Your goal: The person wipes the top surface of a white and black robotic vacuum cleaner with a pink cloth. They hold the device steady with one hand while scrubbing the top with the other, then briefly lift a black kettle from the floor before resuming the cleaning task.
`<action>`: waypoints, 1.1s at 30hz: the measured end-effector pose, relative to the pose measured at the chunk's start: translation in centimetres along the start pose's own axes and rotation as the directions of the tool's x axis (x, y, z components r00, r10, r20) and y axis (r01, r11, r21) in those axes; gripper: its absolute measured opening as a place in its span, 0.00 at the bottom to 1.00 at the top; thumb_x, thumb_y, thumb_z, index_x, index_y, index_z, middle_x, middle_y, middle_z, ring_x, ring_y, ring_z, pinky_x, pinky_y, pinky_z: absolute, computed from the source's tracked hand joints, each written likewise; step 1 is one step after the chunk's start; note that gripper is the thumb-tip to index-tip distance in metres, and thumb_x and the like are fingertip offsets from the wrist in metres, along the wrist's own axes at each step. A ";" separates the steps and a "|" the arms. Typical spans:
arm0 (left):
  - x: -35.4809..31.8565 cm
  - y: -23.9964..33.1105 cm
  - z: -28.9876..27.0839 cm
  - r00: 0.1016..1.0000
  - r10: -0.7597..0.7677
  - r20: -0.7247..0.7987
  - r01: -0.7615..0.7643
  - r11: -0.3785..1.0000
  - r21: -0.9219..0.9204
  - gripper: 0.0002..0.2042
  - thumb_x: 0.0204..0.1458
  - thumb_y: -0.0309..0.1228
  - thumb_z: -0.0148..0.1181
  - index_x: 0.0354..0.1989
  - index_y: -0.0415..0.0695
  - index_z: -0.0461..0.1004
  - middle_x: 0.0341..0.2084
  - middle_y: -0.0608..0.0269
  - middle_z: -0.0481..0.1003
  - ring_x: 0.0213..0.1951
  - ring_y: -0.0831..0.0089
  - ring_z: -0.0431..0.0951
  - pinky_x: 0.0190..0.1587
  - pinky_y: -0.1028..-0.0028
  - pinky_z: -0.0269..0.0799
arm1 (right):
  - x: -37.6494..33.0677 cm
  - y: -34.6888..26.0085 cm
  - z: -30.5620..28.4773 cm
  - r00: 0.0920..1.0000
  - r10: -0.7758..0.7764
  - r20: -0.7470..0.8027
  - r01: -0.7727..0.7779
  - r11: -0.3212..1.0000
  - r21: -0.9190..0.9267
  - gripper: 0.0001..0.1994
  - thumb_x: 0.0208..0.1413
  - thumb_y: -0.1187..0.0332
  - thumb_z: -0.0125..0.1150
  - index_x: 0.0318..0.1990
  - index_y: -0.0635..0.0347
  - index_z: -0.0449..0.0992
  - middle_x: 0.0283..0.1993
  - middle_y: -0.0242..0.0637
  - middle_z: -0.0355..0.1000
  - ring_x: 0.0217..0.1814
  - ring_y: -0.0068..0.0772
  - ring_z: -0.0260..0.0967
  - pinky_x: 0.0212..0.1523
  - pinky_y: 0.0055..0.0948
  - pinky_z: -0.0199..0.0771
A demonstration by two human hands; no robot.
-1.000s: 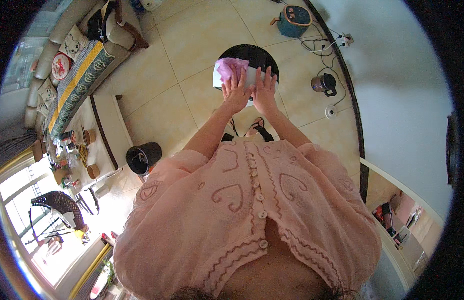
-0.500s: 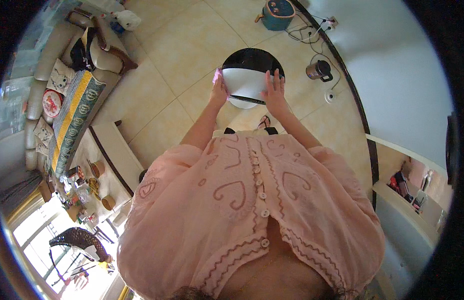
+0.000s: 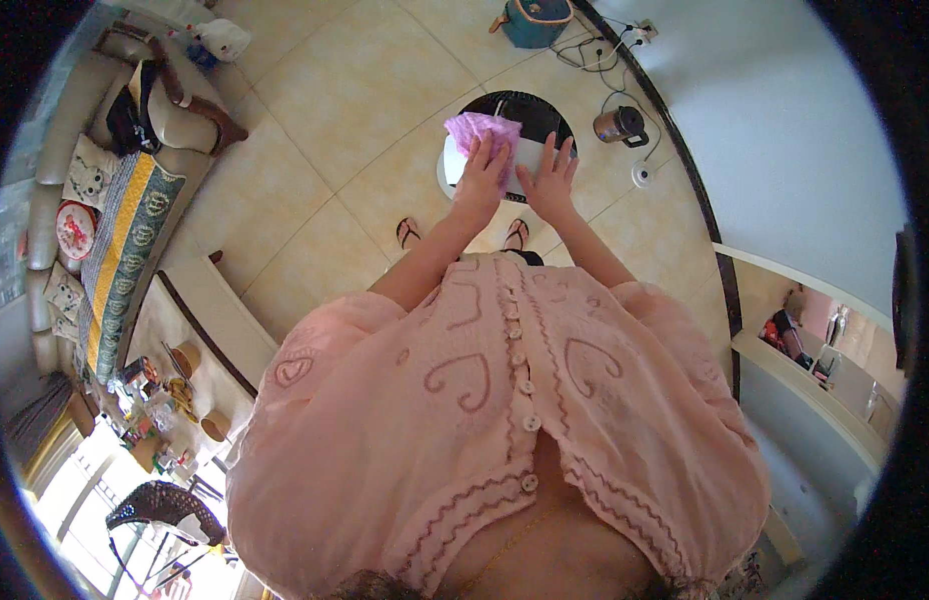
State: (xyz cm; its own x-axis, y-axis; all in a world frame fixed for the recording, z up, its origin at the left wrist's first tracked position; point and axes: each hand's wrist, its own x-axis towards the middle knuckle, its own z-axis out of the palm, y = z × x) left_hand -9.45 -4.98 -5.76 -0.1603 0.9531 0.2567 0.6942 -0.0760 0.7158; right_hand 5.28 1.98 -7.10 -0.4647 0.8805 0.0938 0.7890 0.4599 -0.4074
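Note:
A pink-purple cloth (image 3: pixel 473 128) lies bunched on a round black-and-white object (image 3: pixel 535 108) in front of me, whose exact kind I cannot make out. My left hand (image 3: pixel 479 190) presses the cloth against the object's white, smooth surface, its fingers over the cloth's right part. To its right, my right hand (image 3: pixel 550 182) rests at the white surface with spread fingers and nothing in it. The object's black rim shows beyond both hands, and part of its near side is hidden behind them.
A dark teal appliance (image 3: pixel 535 22) stands on the tiled floor farther off, by trailing cables. Near the right wall sits a kettle (image 3: pixel 620 125). At the left is a sofa (image 3: pixel 60 160) with cushions. My feet in flip-flops (image 3: pixel 516 235) show below the object.
The cloth and my left hand have moved from the object's left side onto its top, closer to my right hand. My right hand stays at the object's right part.

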 end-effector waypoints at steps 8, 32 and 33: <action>-1.5 -13.7 7.5 0.815 -0.567 0.119 0.548 0.687 -0.477 0.24 0.50 0.27 0.45 0.59 0.50 0.56 0.53 0.45 0.61 0.49 0.51 0.68 0.48 0.64 0.66 | -0.3 0.1 -0.6 0.996 0.032 0.080 -0.033 0.999 0.008 0.43 0.52 0.43 0.44 0.64 0.55 0.29 0.66 0.60 0.22 0.65 0.75 0.23 0.61 0.61 0.29; 7.3 0.3 0.3 0.996 -0.035 0.087 0.020 0.984 0.175 0.22 0.48 0.26 0.48 0.54 0.53 0.64 0.56 0.44 0.57 0.55 0.46 0.60 0.51 0.62 0.65 | 0.3 -2.9 -0.9 0.942 0.249 0.224 -0.258 0.966 0.010 0.41 0.51 0.42 0.45 0.65 0.48 0.34 0.67 0.50 0.18 0.64 0.76 0.18 0.50 0.74 0.45; 7.5 0.2 0.4 0.997 0.015 0.069 -0.027 0.983 0.179 0.21 0.50 0.27 0.46 0.55 0.51 0.63 0.57 0.44 0.56 0.55 0.48 0.60 0.53 0.64 0.62 | 0.3 -3.3 -1.3 0.940 0.252 0.231 -0.274 0.959 0.069 0.40 0.51 0.42 0.44 0.65 0.47 0.34 0.67 0.49 0.17 0.64 0.75 0.17 0.49 0.76 0.44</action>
State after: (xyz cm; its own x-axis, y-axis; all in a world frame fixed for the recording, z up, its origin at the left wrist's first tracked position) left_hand -10.26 2.29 -3.96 -0.1007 0.9699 0.2219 0.8129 -0.0483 0.5803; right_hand 3.09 0.89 -4.56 -0.3306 0.9167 -0.2245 0.8567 0.1917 -0.4789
